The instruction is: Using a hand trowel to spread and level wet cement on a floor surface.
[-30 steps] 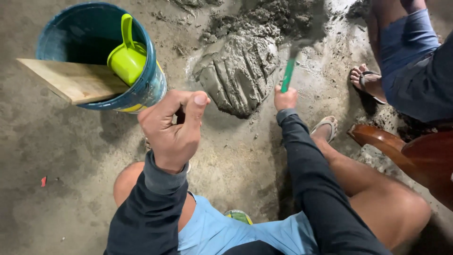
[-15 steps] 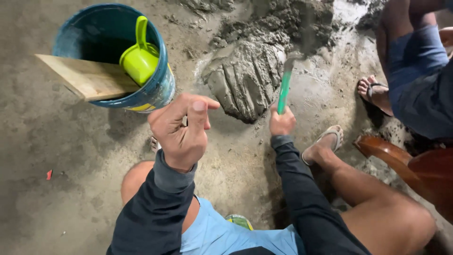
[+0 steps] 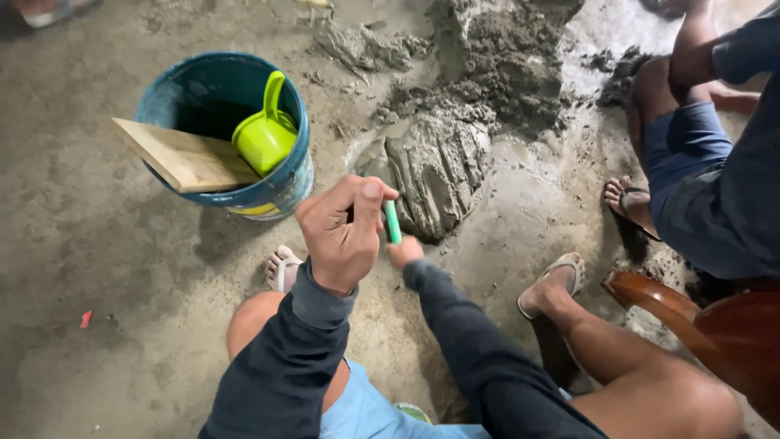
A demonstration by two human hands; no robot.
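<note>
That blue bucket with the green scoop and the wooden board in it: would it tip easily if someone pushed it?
Probably not easily. The bucket stands upright on flat concrete and looks wide for its height. The wooden board juts out over its rim to one side, so a knock there might rock it. The green scoop looks like light plastic and adds little weight. What else lies inside is hidden.

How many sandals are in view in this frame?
4, perhaps more hidden: one sandal beside the left hand, one on the wearer's right foot, one on the seated person's foot, and one at the top-left edge.
</note>
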